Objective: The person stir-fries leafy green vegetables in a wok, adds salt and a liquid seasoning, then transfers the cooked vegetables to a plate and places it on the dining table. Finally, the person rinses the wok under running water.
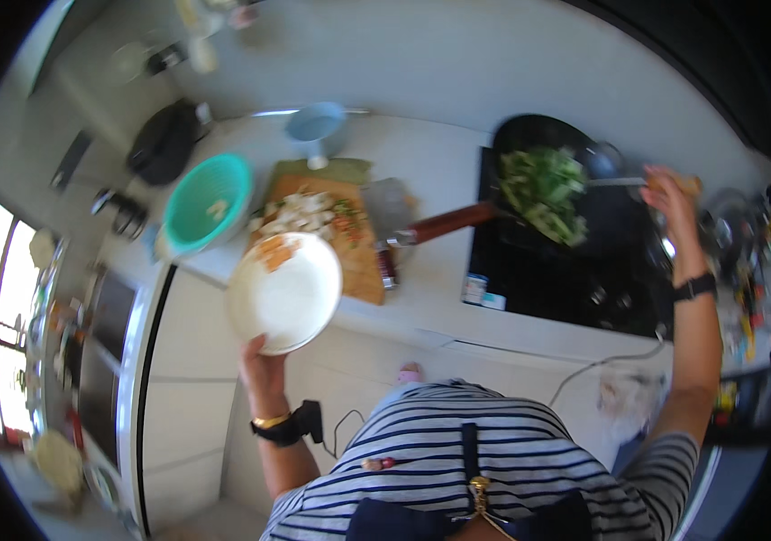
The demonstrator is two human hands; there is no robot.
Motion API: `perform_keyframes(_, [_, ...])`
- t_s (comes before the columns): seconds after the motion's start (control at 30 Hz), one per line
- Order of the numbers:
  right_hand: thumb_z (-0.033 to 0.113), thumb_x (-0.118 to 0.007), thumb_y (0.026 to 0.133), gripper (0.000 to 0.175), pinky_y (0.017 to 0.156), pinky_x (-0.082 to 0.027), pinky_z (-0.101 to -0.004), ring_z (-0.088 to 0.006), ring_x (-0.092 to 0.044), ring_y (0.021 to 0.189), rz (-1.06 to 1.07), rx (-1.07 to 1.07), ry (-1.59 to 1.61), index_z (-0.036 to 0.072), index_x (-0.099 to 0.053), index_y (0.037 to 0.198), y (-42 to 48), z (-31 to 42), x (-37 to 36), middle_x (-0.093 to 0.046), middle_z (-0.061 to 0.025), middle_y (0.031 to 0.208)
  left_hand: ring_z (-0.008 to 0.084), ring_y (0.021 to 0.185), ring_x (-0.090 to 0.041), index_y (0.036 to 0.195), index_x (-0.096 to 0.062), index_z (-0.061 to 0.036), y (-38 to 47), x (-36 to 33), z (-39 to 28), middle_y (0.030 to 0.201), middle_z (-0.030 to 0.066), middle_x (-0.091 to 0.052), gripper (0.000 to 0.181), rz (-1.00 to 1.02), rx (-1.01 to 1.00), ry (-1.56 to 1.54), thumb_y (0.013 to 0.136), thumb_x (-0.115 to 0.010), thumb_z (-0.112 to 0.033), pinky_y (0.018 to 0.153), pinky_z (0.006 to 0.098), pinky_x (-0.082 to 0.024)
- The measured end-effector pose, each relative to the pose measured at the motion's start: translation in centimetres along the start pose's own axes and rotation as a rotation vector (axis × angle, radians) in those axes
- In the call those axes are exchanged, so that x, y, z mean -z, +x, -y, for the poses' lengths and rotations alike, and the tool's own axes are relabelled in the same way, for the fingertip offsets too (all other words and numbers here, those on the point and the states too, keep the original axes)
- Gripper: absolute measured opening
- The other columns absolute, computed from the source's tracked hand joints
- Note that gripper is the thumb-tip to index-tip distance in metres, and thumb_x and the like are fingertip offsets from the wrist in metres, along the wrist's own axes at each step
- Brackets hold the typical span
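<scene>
My left hand (262, 368) grips the rim of a white bowl (287, 297), tilted, with orange-brown food (276, 253) at its far side. My right hand (672, 199) is at the wooden handle (686, 184) of a metal spatula; its thumb and fingers are around the handle. The spatula's head is near leafy greens (544, 193) in a black wok (527, 132). The wok's brown handle (453, 222) points left. Beyond the bowl, a wooden cutting board (363, 274) holds white chopped pieces (304, 213) and a small heap of red and green bits (349, 222).
A teal colander (206, 203) stands left of the board, a light-blue pot (315, 128) behind it. The wok is on a black cooktop (561, 277). A dark-handled utensil (387, 264) lies beside the board. A cable (581, 372) hangs at the counter's front; jumbled items crowd the far right.
</scene>
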State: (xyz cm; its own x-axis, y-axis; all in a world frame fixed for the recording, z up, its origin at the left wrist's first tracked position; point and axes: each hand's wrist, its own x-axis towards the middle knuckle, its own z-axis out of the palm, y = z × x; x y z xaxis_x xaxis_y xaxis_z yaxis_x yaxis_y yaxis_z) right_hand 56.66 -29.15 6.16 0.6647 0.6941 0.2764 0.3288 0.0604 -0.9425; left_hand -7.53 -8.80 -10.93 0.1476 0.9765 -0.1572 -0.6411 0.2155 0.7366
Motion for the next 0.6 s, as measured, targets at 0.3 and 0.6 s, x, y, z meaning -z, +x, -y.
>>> perform_keyframes(0.3, [0.031,-0.059,0.086,0.031,0.062,-0.052,-0.0204,-0.0102,-0.063,0.067,0.024,-0.112,-0.341,0.006,-0.059,0.104,0.2,7.9,3.6,-0.066,-0.0085,0.101,0.0311,0.117,-0.050,0.134,-0.036,0.0016,0.6,-1.1,-0.3,0.129,0.0162,-0.048,0.058,-0.042,0.038,0.044,0.078,-0.050,-0.005,0.095,0.0477,-0.046])
perform_keyframes(0.6, [0.005,-0.060,0.075,0.031,0.078,-0.049,-0.0255,-0.0140,-0.062,0.082,0.234,0.012,-0.118,-0.001,-0.064,0.105,2.7,3.5,-4.3,-0.065,-0.0075,0.101,0.0333,0.119,-0.048,0.137,-0.032,0.0017,3.0,-1.2,-0.2,0.133,0.0190,-0.046,0.064,0.038,0.068,0.060,0.078,-0.054,-0.006,0.096,0.0466,-0.046])
